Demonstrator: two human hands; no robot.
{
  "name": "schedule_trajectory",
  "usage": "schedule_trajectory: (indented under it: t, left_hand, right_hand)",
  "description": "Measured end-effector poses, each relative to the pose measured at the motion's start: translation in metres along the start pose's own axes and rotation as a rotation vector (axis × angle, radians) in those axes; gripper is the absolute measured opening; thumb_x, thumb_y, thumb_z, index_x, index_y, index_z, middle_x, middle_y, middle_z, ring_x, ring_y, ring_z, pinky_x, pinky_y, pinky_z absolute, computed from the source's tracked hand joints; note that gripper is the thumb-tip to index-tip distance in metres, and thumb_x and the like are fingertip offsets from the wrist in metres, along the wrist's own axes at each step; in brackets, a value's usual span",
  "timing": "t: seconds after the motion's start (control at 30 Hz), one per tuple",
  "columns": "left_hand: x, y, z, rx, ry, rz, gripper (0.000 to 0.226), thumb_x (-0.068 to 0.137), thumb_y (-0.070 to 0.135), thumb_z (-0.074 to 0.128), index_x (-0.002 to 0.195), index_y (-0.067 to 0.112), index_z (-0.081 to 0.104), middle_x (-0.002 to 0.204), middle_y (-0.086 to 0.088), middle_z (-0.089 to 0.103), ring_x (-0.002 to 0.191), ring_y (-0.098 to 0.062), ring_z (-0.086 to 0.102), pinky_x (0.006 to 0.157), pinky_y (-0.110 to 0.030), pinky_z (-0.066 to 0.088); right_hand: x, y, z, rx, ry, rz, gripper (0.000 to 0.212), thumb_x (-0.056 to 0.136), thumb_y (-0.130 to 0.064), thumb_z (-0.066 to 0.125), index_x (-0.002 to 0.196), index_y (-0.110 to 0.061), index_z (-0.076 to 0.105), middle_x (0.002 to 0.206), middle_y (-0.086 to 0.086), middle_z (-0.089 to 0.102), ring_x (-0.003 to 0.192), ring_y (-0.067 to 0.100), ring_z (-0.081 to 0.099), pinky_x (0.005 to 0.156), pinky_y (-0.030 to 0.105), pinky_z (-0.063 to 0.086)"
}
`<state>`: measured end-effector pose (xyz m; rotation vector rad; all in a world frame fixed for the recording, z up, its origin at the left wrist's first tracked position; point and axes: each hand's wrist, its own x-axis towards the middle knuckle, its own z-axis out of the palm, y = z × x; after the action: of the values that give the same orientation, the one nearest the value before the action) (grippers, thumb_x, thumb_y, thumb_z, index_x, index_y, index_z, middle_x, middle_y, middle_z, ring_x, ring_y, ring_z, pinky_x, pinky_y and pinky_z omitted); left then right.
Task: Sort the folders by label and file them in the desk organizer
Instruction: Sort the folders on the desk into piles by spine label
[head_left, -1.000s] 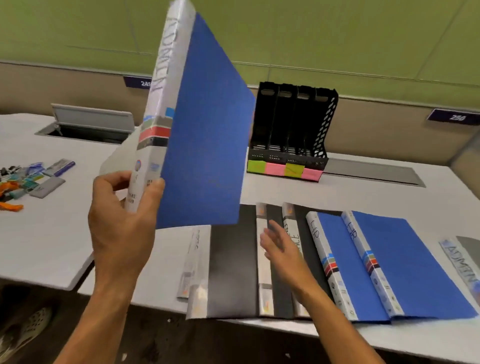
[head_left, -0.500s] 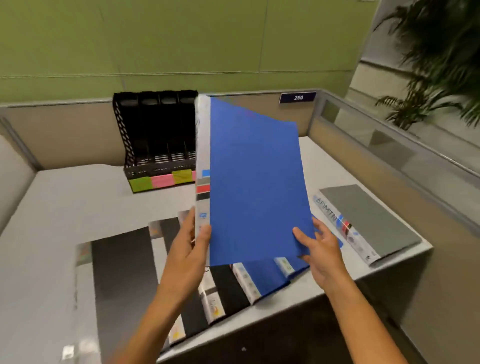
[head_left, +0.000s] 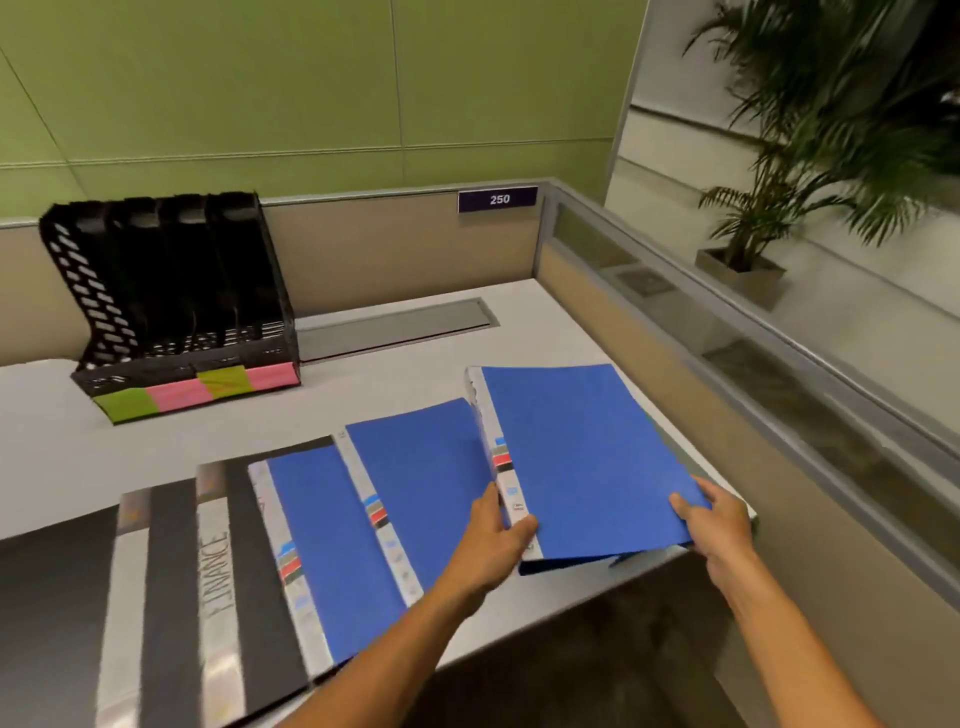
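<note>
Hands hold one blue folder (head_left: 587, 457) right of the organizer (head_left: 171, 312): left hand (head_left: 493, 535) pinches its spine, right hand (head_left: 719, 525) grips its corner.

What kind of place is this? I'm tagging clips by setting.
Most likely an office cubicle: a desk walled by partitions, a numbered plate "250", a black file organizer and folders.

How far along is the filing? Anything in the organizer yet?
Nothing filed: the black desk organizer shows no folder in any slot. In hand: the left hand and right hand hold a blue folder low at the desk's right end. Left: two more blue folders and the black ones, one reading FINANCE, lie overlapped, unfiled.
</note>
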<state>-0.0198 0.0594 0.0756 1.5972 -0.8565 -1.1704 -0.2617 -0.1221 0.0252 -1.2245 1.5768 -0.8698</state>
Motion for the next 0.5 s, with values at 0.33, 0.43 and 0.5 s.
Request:
schedule_trajectory:
  t: [0.33,0.43,0.5]
  left_hand:
    - [0.060,0.004,0.091,0.039,0.004,-0.154,0.064,0.096,0.014,0.064,0.147,0.025,0.027,0.148,-0.002,0.045,0.132,-0.023,0.052,0.109,-0.045,0.048]
    - [0.070,0.003,0.104,0.085,0.009,-0.195,0.070,0.096,0.017,0.065,0.151,0.023,0.021,0.151,-0.004,0.040,0.138,-0.025,0.045,0.115,-0.050,0.041]
    - [0.076,0.000,0.111,0.236,0.008,-0.203,0.073,0.096,0.026,0.065,0.153,0.021,0.020,0.154,-0.006,0.035,0.143,-0.031,0.034,0.119,-0.053,0.033]
  right_hand:
    - [0.127,0.027,-0.034,-0.233,-0.005,0.066,0.040,0.093,-0.009,0.067,0.133,-0.009,0.060,0.114,0.018,0.065,0.096,0.037,0.065,0.083,0.050,0.057]
    - [0.135,0.027,-0.031,-0.249,0.025,0.117,0.044,0.093,-0.007,0.068,0.136,-0.008,0.056,0.126,0.023,0.062,0.101,0.040,0.063,0.089,0.055,0.055]
    - [0.136,0.024,-0.029,-0.312,0.021,0.117,0.054,0.092,-0.011,0.071,0.142,-0.009,0.050,0.135,0.021,0.057,0.111,0.043,0.060,0.093,0.054,0.051]
